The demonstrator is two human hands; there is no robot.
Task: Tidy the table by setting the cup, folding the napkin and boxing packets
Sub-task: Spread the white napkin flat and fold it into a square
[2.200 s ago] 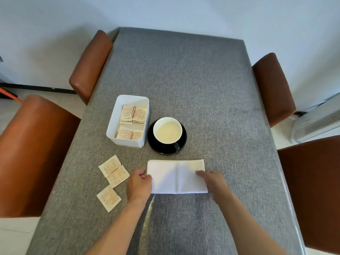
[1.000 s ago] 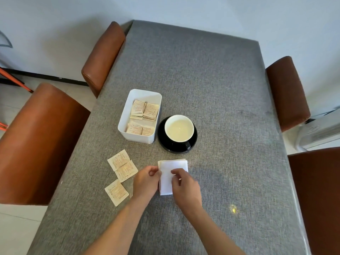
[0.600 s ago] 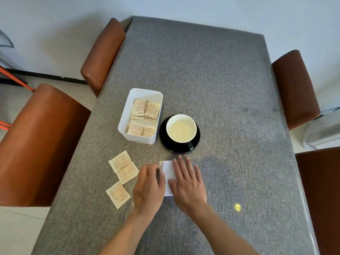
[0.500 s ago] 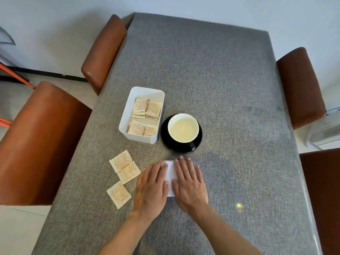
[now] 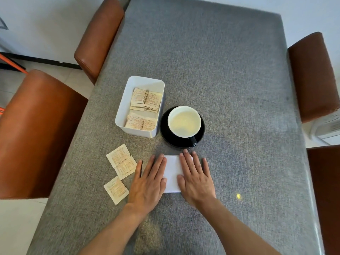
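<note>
A white napkin [image 5: 172,172], folded small, lies on the grey table [image 5: 211,70]. My left hand [image 5: 150,183] and my right hand [image 5: 195,178] press flat on its two sides, fingers spread, holding nothing. Just beyond it a white cup [image 5: 184,121] sits on a black saucer [image 5: 166,133]. A white box [image 5: 136,132] to the cup's left holds several beige packets [image 5: 145,102]. Three loose packets [image 5: 121,161] lie on the table left of my left hand.
Brown leather chairs stand along the table: two on the left [image 5: 40,126] [image 5: 100,34] and two on the right [image 5: 312,74] [image 5: 325,190]. A small yellow light spot [image 5: 238,196] shows right of my right hand.
The napkin went from a wide strip to a small folded square. Both hands then flattened onto it and slid slightly apart, uncovering more of its middle.
</note>
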